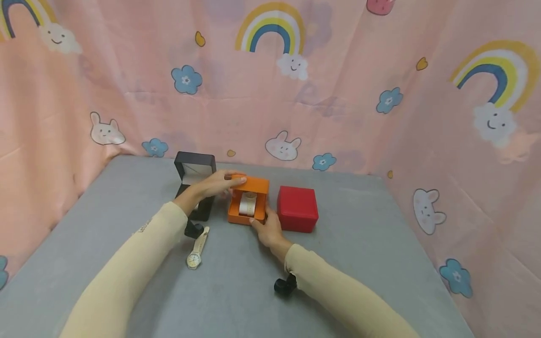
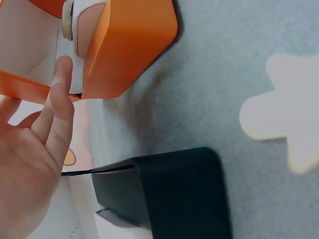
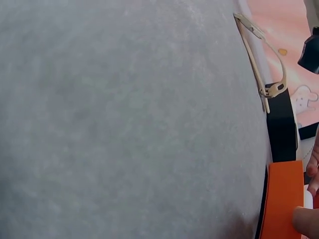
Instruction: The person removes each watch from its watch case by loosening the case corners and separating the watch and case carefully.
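An orange watch box [image 1: 239,219] stands in the middle of the table with its lid [image 1: 255,184] partly raised. A watch [image 1: 250,196] wrapped round a white cushion is inside. My left hand [image 1: 215,184] holds the lid at its left side, thumb over the top; in the left wrist view, fingers [image 2: 61,107] extend past the lid's edge. My right hand [image 1: 270,231] grips the base at its front right corner, thumb on the front face. The right wrist view shows that thumb [image 3: 306,221] against the orange box.
Left of the orange box stands an open black box [image 1: 195,159], partly hidden by my left arm. A closed red box [image 1: 297,209] is close on the right. A loose watch with a pale strap [image 1: 194,259] lies nearer on the grey table [image 1: 236,291]. A patterned pink curtain [image 1: 228,112] hangs behind.
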A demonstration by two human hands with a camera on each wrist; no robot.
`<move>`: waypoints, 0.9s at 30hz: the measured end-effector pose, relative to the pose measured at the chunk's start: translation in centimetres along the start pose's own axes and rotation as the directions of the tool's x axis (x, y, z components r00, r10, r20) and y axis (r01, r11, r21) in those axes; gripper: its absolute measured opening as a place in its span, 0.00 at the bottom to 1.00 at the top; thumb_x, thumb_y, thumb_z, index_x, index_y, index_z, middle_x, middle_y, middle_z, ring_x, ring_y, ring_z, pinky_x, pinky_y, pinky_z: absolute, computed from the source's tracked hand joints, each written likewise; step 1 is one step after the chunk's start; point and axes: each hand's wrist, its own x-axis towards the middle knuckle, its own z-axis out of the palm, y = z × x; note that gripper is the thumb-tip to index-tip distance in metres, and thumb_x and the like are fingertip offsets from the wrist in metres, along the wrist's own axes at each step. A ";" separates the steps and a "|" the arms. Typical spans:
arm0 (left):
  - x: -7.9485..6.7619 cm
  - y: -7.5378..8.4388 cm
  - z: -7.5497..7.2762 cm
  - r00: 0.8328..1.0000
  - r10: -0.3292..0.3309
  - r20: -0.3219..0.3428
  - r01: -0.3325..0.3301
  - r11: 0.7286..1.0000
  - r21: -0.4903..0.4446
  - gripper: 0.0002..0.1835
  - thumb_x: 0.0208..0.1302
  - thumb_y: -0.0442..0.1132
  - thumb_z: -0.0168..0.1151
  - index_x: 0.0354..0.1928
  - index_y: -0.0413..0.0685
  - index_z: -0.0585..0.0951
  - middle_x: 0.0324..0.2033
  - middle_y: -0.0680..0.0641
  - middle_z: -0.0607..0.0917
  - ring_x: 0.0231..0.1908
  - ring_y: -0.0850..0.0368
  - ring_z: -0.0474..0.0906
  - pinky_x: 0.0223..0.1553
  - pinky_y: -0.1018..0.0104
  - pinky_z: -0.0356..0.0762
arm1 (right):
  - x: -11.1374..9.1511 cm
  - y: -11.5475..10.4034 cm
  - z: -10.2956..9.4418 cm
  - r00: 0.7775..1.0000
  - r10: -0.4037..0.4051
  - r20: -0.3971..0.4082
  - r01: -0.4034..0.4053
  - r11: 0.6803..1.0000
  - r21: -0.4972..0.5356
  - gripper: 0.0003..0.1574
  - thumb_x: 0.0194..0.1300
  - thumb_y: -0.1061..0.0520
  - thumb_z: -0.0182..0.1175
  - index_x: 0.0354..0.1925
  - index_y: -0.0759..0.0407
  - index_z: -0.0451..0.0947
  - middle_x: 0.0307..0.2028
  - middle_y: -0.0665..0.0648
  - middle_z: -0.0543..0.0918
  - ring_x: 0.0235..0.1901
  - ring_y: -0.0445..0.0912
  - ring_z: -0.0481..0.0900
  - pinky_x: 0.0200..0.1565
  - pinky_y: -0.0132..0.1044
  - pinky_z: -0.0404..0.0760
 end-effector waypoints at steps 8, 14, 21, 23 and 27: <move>0.7 0.1 0.3 1.000 0.019 -0.021 -0.021 0.997 -0.079 0.35 0.74 0.63 0.49 0.74 0.50 0.67 0.56 0.37 0.83 0.35 0.54 0.85 0.37 0.65 0.80 | 0.2 0.3 -0.2 1.000 -0.015 0.017 0.015 1.000 -0.014 0.48 0.68 0.67 0.61 0.78 0.71 0.48 0.76 0.69 0.59 0.78 0.59 0.56 0.78 0.53 0.54; 0.9 0.3 0.1 0.998 -0.033 -0.054 0.027 0.994 -0.110 0.43 0.73 0.66 0.48 0.76 0.41 0.62 0.49 0.35 0.86 0.31 0.57 0.85 0.39 0.60 0.84 | 0.4 -0.2 -0.3 0.998 0.027 0.054 -0.028 1.000 0.010 0.50 0.70 0.65 0.59 0.80 0.65 0.44 0.79 0.65 0.54 0.80 0.57 0.50 0.79 0.53 0.49; 1.2 0.8 0.0 0.993 -0.088 -0.079 0.078 0.989 -0.123 0.47 0.71 0.71 0.46 0.77 0.41 0.60 0.51 0.35 0.85 0.29 0.58 0.86 0.38 0.62 0.85 | 0.5 -0.7 -0.6 0.993 0.097 0.065 -0.096 0.995 -0.023 0.50 0.71 0.64 0.59 0.80 0.64 0.43 0.80 0.64 0.52 0.80 0.56 0.49 0.79 0.52 0.48; 1.1 1.0 0.2 0.991 -0.099 -0.087 0.087 0.987 -0.132 0.45 0.72 0.71 0.42 0.75 0.42 0.63 0.55 0.34 0.82 0.29 0.58 0.86 0.39 0.60 0.86 | 0.4 -0.7 -0.6 0.992 0.108 0.062 -0.105 0.993 -0.044 0.50 0.70 0.65 0.59 0.80 0.65 0.44 0.80 0.65 0.52 0.80 0.57 0.49 0.79 0.52 0.49; 1.0 1.7 0.5 0.986 -0.139 -0.097 0.120 0.976 -0.182 0.45 0.74 0.71 0.31 0.70 0.38 0.67 0.64 0.32 0.75 0.26 0.57 0.86 0.43 0.53 0.88 | 0.2 -0.7 -0.5 0.990 0.128 0.062 -0.124 0.990 -0.061 0.50 0.70 0.65 0.60 0.80 0.66 0.44 0.79 0.66 0.52 0.80 0.58 0.50 0.79 0.53 0.49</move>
